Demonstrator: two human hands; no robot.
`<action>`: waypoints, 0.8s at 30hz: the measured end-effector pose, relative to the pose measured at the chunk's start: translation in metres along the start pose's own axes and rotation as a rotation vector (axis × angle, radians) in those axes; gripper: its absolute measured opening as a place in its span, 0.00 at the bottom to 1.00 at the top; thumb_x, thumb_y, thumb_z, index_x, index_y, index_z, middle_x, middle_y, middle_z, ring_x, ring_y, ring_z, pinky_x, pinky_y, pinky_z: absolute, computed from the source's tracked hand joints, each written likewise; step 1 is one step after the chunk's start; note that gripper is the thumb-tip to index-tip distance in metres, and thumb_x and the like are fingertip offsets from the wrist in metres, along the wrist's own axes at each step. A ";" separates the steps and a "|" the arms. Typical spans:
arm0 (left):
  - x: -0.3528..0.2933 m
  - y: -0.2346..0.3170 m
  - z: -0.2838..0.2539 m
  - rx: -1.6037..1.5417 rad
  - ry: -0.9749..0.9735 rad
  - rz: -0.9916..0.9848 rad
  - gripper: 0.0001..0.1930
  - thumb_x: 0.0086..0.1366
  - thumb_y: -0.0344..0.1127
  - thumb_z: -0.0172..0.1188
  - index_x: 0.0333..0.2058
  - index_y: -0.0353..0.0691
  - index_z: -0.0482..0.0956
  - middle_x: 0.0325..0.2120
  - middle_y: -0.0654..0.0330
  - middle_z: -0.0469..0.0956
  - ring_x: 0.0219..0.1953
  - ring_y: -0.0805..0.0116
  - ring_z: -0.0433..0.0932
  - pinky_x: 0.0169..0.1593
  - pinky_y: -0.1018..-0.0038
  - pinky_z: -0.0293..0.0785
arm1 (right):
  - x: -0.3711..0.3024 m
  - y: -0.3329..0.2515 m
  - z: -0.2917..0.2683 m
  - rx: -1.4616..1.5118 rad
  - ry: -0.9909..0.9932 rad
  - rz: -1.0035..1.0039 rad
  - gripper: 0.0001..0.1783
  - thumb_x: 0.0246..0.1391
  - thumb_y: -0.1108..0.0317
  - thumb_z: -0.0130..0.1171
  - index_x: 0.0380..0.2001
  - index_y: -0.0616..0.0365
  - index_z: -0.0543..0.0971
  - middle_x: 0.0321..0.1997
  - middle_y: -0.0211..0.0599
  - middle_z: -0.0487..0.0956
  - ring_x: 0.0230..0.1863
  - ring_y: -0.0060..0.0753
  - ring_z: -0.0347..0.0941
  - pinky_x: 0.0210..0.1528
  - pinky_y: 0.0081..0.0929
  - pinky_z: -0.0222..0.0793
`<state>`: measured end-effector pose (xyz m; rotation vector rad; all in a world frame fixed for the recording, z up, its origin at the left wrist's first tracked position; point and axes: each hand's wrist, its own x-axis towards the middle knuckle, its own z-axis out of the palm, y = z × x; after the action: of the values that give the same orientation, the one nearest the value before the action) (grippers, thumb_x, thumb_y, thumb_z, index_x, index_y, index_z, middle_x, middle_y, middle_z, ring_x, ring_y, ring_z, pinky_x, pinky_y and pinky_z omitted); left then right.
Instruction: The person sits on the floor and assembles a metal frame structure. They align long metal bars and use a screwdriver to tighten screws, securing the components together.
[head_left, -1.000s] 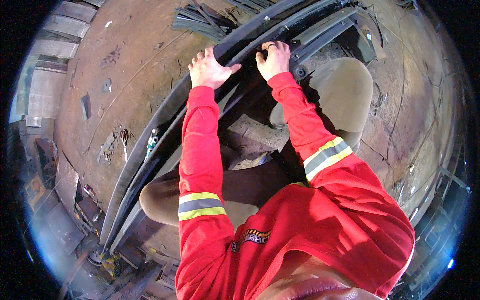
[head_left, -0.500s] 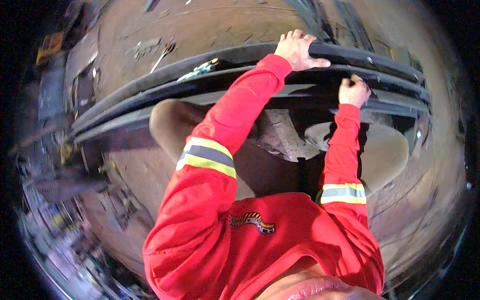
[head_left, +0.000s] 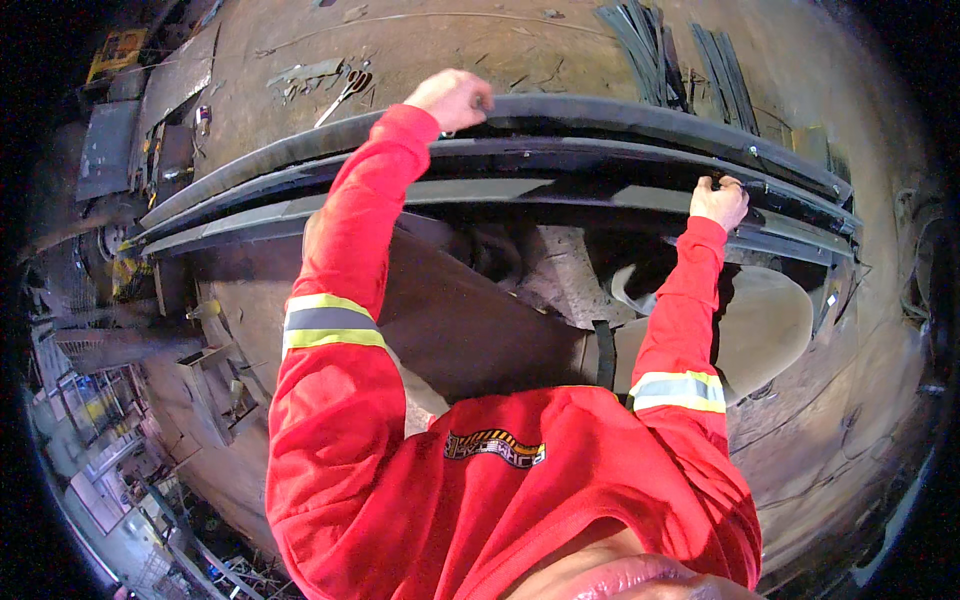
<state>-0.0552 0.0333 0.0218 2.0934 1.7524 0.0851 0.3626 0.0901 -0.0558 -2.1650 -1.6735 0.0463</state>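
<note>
Three long dark metal beams lie side by side across my front: a far beam (head_left: 620, 113), a middle beam (head_left: 590, 150) and a near beam (head_left: 470, 190). At the far beam's edge, left of centre, is my left hand (head_left: 452, 100), its fingers curled in. A small bit of something shows beneath it, too little to name; the sleeve covers that stretch of beam. Further right, my right hand (head_left: 720, 205) is closed at the middle beam. Something dark shows at its fingertips, its kind unclear.
On the floor beyond the beams lie a long-handled tool (head_left: 345, 95) and two bundles of metal strips (head_left: 640, 50). Flat plates (head_left: 110, 150) stand at the left. Cluttered equipment (head_left: 110, 430) fills the lower left. My bent knees are close behind the near beam.
My left hand has moved left along the far beam, and its spread fingers have curled. The green-and-yellow tool seen on the beams is out of sight. My right hand has shifted slightly right and nearer.
</note>
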 end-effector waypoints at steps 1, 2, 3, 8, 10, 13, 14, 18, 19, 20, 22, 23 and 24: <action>0.002 0.004 0.010 0.040 -0.050 -0.001 0.13 0.48 0.38 0.62 0.34 0.45 0.82 0.28 0.54 0.81 0.33 0.56 0.80 0.39 0.64 0.75 | -0.003 0.003 0.003 0.056 0.097 0.019 0.15 0.38 0.61 0.66 0.29 0.59 0.80 0.38 0.49 0.78 0.40 0.49 0.73 0.48 0.41 0.65; 0.004 0.006 0.018 0.080 -0.099 -0.001 0.11 0.48 0.37 0.61 0.33 0.46 0.82 0.28 0.55 0.81 0.34 0.57 0.80 0.40 0.63 0.75 | -0.002 0.006 0.006 0.087 0.115 0.003 0.13 0.38 0.63 0.66 0.27 0.58 0.80 0.36 0.48 0.78 0.39 0.48 0.73 0.47 0.42 0.66; 0.007 0.006 0.023 0.129 -0.097 -0.050 0.10 0.48 0.35 0.60 0.31 0.46 0.83 0.29 0.55 0.81 0.36 0.56 0.80 0.40 0.63 0.75 | 0.001 0.009 0.011 0.118 0.132 -0.014 0.11 0.38 0.65 0.66 0.26 0.58 0.80 0.34 0.47 0.79 0.38 0.48 0.73 0.46 0.42 0.66; 0.004 0.009 0.016 0.317 -0.139 -0.230 0.09 0.48 0.32 0.58 0.30 0.45 0.84 0.31 0.54 0.81 0.38 0.55 0.80 0.41 0.62 0.76 | -0.003 0.011 0.017 0.064 0.169 -0.063 0.08 0.41 0.66 0.64 0.25 0.58 0.82 0.31 0.47 0.80 0.37 0.49 0.73 0.44 0.42 0.67; -0.001 0.009 0.011 0.450 -0.103 -0.297 0.09 0.49 0.31 0.57 0.29 0.42 0.83 0.31 0.52 0.81 0.38 0.54 0.81 0.40 0.62 0.77 | -0.003 0.009 0.020 0.070 0.156 -0.008 0.10 0.43 0.63 0.62 0.26 0.59 0.82 0.32 0.49 0.80 0.37 0.49 0.73 0.45 0.42 0.67; -0.011 -0.009 -0.004 0.465 -0.151 -0.431 0.11 0.51 0.35 0.58 0.32 0.41 0.83 0.34 0.51 0.81 0.39 0.54 0.81 0.40 0.63 0.77 | 0.002 0.004 0.015 0.031 0.033 0.061 0.14 0.46 0.59 0.60 0.28 0.60 0.83 0.34 0.51 0.80 0.38 0.49 0.73 0.46 0.41 0.66; -0.013 -0.010 -0.009 0.454 -0.219 -0.493 0.13 0.51 0.38 0.59 0.34 0.42 0.83 0.35 0.52 0.81 0.40 0.55 0.81 0.42 0.63 0.77 | 0.004 0.008 0.018 0.025 0.031 0.033 0.15 0.46 0.58 0.59 0.28 0.60 0.83 0.34 0.51 0.80 0.39 0.49 0.73 0.47 0.41 0.66; -0.007 -0.004 -0.001 0.483 -0.340 -0.554 0.24 0.50 0.55 0.62 0.40 0.44 0.82 0.41 0.54 0.80 0.46 0.58 0.78 0.48 0.65 0.74 | 0.006 0.014 0.015 0.098 0.109 0.032 0.15 0.42 0.59 0.62 0.28 0.60 0.82 0.34 0.51 0.79 0.41 0.50 0.73 0.48 0.43 0.65; -0.006 0.000 0.000 0.462 -0.348 -0.587 0.27 0.49 0.59 0.62 0.41 0.44 0.82 0.42 0.54 0.80 0.47 0.58 0.78 0.49 0.65 0.73 | 0.006 0.014 0.013 0.136 0.079 0.026 0.15 0.41 0.59 0.63 0.28 0.60 0.82 0.35 0.51 0.78 0.41 0.50 0.73 0.49 0.44 0.64; -0.006 0.002 0.000 0.442 -0.357 -0.619 0.31 0.48 0.63 0.62 0.42 0.45 0.81 0.43 0.55 0.79 0.48 0.59 0.77 0.50 0.66 0.72 | 0.007 0.015 0.013 0.173 0.050 0.021 0.15 0.39 0.60 0.64 0.28 0.61 0.81 0.35 0.51 0.78 0.41 0.50 0.73 0.49 0.44 0.64; -0.004 0.001 0.006 0.488 -0.375 -0.638 0.36 0.46 0.70 0.60 0.44 0.45 0.81 0.44 0.56 0.79 0.49 0.59 0.77 0.51 0.66 0.72 | 0.008 0.022 0.025 0.166 0.046 0.014 0.11 0.38 0.63 0.65 0.25 0.58 0.81 0.32 0.49 0.79 0.38 0.49 0.73 0.47 0.42 0.64; 0.001 0.001 0.009 0.493 -0.387 -0.650 0.37 0.46 0.70 0.60 0.44 0.45 0.81 0.44 0.56 0.79 0.49 0.59 0.77 0.51 0.66 0.72 | 0.009 0.024 0.024 0.142 0.043 -0.002 0.10 0.38 0.63 0.65 0.24 0.58 0.81 0.31 0.48 0.80 0.37 0.49 0.74 0.47 0.41 0.64; 0.005 0.000 0.012 0.499 -0.399 -0.662 0.37 0.45 0.70 0.61 0.44 0.45 0.80 0.44 0.56 0.79 0.49 0.59 0.77 0.51 0.66 0.72 | 0.009 0.026 0.025 0.118 0.039 -0.017 0.10 0.38 0.63 0.65 0.23 0.57 0.81 0.30 0.47 0.80 0.36 0.49 0.74 0.46 0.40 0.65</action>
<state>-0.0505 0.0343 0.0095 1.5282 2.2359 -0.9668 0.3823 0.1005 -0.0852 -2.0521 -1.6252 0.0948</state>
